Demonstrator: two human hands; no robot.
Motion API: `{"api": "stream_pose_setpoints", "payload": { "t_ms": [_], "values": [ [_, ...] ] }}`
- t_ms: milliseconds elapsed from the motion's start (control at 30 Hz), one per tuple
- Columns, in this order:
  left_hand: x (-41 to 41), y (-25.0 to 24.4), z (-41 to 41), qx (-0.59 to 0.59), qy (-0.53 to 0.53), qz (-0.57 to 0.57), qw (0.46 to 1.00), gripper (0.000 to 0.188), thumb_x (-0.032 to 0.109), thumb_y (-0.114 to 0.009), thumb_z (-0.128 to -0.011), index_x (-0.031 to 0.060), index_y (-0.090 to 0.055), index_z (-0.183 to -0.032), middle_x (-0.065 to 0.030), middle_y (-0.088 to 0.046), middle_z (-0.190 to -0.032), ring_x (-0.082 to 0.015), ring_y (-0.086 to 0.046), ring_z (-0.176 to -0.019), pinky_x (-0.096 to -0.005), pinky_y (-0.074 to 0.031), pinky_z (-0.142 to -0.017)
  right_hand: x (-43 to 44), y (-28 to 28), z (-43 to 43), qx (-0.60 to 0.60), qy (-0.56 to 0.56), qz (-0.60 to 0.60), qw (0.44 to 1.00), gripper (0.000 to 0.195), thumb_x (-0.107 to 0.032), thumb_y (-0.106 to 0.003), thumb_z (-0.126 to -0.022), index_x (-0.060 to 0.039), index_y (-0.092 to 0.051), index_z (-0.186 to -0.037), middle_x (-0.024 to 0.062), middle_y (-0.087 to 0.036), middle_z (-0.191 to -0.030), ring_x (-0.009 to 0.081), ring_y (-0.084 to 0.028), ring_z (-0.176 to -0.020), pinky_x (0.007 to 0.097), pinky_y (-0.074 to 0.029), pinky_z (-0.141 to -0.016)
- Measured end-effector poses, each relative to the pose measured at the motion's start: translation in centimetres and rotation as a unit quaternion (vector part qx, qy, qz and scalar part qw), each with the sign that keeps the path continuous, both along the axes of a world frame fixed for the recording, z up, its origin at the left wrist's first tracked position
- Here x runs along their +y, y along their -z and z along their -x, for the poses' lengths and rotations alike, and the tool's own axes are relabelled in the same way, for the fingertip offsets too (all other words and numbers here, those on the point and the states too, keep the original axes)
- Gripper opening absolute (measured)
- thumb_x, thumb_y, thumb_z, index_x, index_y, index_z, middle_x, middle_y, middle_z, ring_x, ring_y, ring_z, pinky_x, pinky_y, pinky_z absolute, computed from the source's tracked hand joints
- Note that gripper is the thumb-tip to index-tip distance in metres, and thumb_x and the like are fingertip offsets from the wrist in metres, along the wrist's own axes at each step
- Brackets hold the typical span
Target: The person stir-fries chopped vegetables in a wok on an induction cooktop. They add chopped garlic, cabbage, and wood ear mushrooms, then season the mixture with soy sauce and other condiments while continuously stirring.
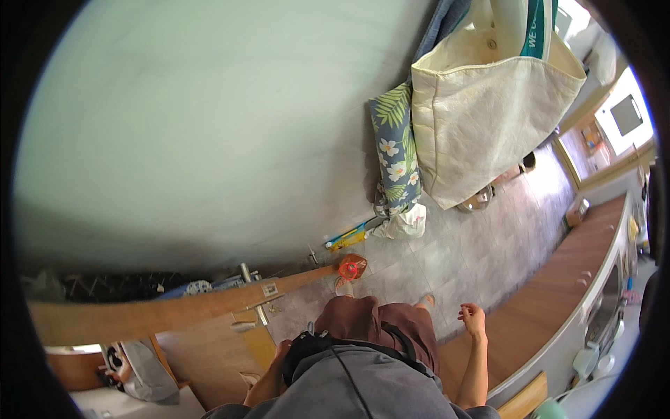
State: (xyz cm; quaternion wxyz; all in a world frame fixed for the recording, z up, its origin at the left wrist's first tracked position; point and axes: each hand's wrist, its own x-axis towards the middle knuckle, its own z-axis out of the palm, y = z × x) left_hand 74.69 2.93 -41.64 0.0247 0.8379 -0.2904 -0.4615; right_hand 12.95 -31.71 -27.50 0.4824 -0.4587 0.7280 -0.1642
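Observation:
My right hand (472,318) hangs in the air on the right, its fingers loosely bent and nothing visible in it. Beyond it run the brown fronts (523,293) of a long kitchen cabinet. At my left hip, my left hand (283,348) shows only in part beside a black waist bag (306,356); its fingers are hidden. A wooden door (209,309) with a metal lever handle (260,309) stands edge-on near that side. Before me, a large cream tote bag (492,110) hangs by the pale wall, next to a floral fabric bag (396,152).
Grey floor tiles (445,262) lead towards a bright doorway (581,152). Low along the wall are a white plastic bag (408,222), a yellow and blue package (348,236) and an orange container (353,262). A countertop (570,351) with a sink (602,309) borders the right.

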Motion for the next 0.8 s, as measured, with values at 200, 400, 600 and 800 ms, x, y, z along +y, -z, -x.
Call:
{"api": "stream_pose_setpoints", "payload": {
  "t_ms": [200, 400, 600, 800],
  "values": [
    [-11.0, -5.0, 2.2, 0.071, 0.033, 0.025, 0.997, 0.027, 0.032, -0.06, -0.09, 0.0092, -0.072, -0.1, -0.0127, -0.073, -0.093, -0.0287, -0.07, -0.089, -0.0396, -0.054, -0.078, 5.8, 1.5, 3.2, -0.009, 0.033, -0.029, 0.999, 0.018, -0.007, -0.059, -0.095, 0.005, -0.068, -0.104, 0.0118, -0.07, -0.077, 0.0167, -0.069, -0.065, 0.0307, -0.056, -0.058],
    [-22.6, -15.1, 10.5, 0.043, 0.127, 0.136, 0.982, 0.025, 0.024, -0.056, -0.095, 0.0037, -0.068, -0.102, -0.0139, -0.072, -0.097, -0.0291, -0.069, -0.085, -0.0392, -0.054, -0.078, 12.7, 7.4, 12.5, -0.002, 0.075, -0.211, 0.975, 0.015, -0.008, -0.057, -0.095, -0.0006, -0.068, -0.101, 0.0119, -0.071, -0.079, 0.0199, -0.07, -0.062, 0.0309, -0.055, -0.052],
    [-32.2, -22.7, 11.5, -0.488, 0.488, 0.115, 0.714, 0.029, 0.025, -0.056, -0.094, 0.0026, -0.068, -0.109, -0.0165, -0.063, -0.125, -0.0329, -0.052, -0.126, -0.0526, -0.037, -0.103, 13.1, 6.4, 17.1, 0.039, 0.11, -0.296, 0.948, 0.017, -0.008, -0.055, -0.094, -0.0006, -0.068, -0.102, 0.014, -0.071, -0.079, 0.0223, -0.071, -0.064, 0.0335, -0.058, -0.052],
    [-31.9, -16.9, 6.5, -0.402, 0.431, -0.256, 0.766, 0.039, 0.036, -0.057, -0.092, 0.0091, -0.071, -0.117, -0.0122, -0.067, -0.123, -0.0311, -0.064, -0.113, -0.0553, -0.042, -0.1, 10.3, 6.0, 17.2, 0.0, 0.156, -0.175, 0.972, 0.018, -0.008, -0.055, -0.096, 0.0015, -0.068, -0.104, 0.0125, -0.07, -0.08, 0.019, -0.069, -0.062, 0.0325, -0.058, -0.055]
  ]
}}
